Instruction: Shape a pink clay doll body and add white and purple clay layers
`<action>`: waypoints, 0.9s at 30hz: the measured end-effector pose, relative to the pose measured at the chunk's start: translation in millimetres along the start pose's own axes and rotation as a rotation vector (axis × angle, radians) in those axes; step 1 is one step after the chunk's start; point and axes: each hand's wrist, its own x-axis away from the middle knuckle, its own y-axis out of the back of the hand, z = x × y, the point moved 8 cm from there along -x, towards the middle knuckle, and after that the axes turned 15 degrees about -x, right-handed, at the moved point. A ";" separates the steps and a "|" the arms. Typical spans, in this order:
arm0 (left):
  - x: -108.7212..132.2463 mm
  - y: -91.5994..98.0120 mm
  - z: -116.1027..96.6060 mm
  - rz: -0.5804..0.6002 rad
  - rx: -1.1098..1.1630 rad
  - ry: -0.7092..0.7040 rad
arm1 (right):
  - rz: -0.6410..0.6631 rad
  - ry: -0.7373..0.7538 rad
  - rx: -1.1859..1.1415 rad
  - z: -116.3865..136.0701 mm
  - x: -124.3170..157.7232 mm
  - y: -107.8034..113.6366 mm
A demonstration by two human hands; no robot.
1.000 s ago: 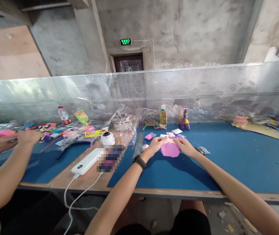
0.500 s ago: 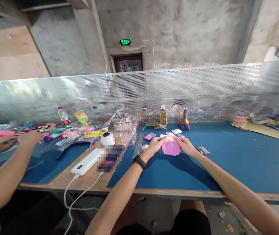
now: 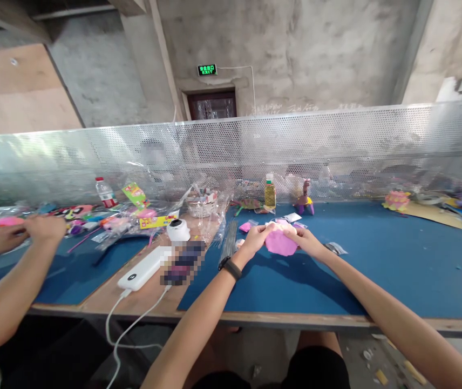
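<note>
A flattened pink piece of soft modelling clay [image 3: 282,244] is held up above the blue mat [image 3: 396,265]. My left hand [image 3: 257,237] pinches its left upper edge, and my right hand [image 3: 304,237] grips the right upper edge. A paler, whitish-pink part shows along the top between the fingers. Just behind the hands lie small packets, among them a pink packet [image 3: 248,226] and a white packet [image 3: 293,217]. A bundle of thin grey rods [image 3: 228,240] lies left of my left hand. Right of my right hand is a small clear packet [image 3: 336,248].
Behind stand an oil bottle [image 3: 270,193] and a purple-and-yellow figure [image 3: 304,201]. Left are a white power bank [image 3: 145,268], a blurred phone [image 3: 184,263], a white camera-like device [image 3: 178,230] and a basket [image 3: 202,204]. A co-worker's hands [image 3: 45,229] work at far left.
The pink clay has risen slightly and its outline looks rounder, with more of the pale part showing at the top. The co-worker's hands shifted a little left.
</note>
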 end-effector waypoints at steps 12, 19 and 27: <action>-3.0 0.6 2.5 -0.002 -0.005 -0.009 | 0.022 -0.034 0.014 -1.2 1.4 -4.9; -4.8 8.0 -2.7 -0.085 0.010 -0.054 | -0.010 -0.029 0.027 0.7 2.3 -4.1; -4.7 9.0 2.9 -0.085 0.034 -0.003 | -0.078 -0.035 -0.032 -5.0 -0.8 2.7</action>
